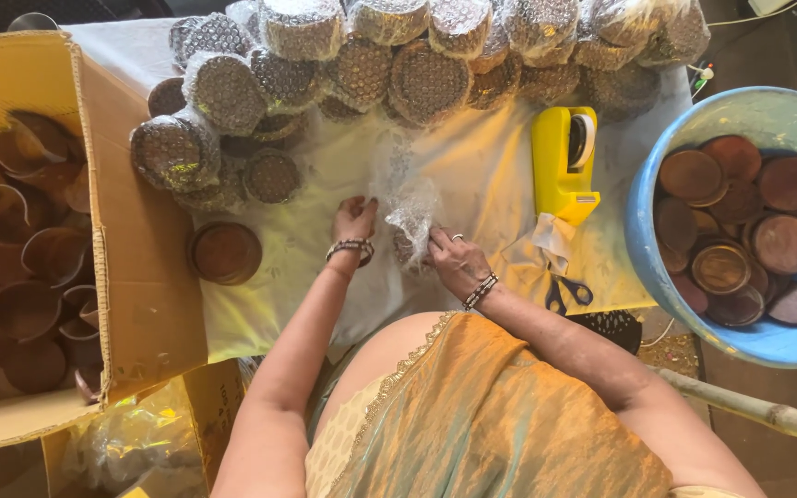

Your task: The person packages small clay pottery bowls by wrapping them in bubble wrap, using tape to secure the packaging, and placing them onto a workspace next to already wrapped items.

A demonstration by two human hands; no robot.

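bubble wrap (410, 207) lies crumpled around a small round dish on the white cloth (472, 184), just left of the yellow tape dispenser (563, 164), which serves as the landmark.

far left of the dispenser stands an open cardboard box (108, 240) full of brown clay cups (25, 309). nearer, but still well left of the dispenser, one bare brown dish (225, 252) sits alone on the cloth. above it and stretching all the way across to behind the dispenser is a heap of wrapped discs (362, 65), each in bubble wrap.

the left hand (354, 221) rests on the cloth left of the dispenser, just beside the wrap's left edge; its fingers are together and bent down, their tips touching or almost touching the wrap, though whether they pinch it cannot be told. a beaded bracelet sits on that wrist.

the wrap rises between the two hands, most of it above the fingertips, its lower end down among the fingers of the right hand.

the right hand (454, 258), below and left of the dispenser, has fingers closed on the wrap's lower right side, thumb and forefinger clamped on the plastic. the dish inside is mostly hidden.

directly below the dispenser lie a loose bit of wrap and blue-handled scissors (566, 293). right of the dispenser a blue tub (643, 249) holds more brown dishes (740, 231), unwrapped and stacked loosely.
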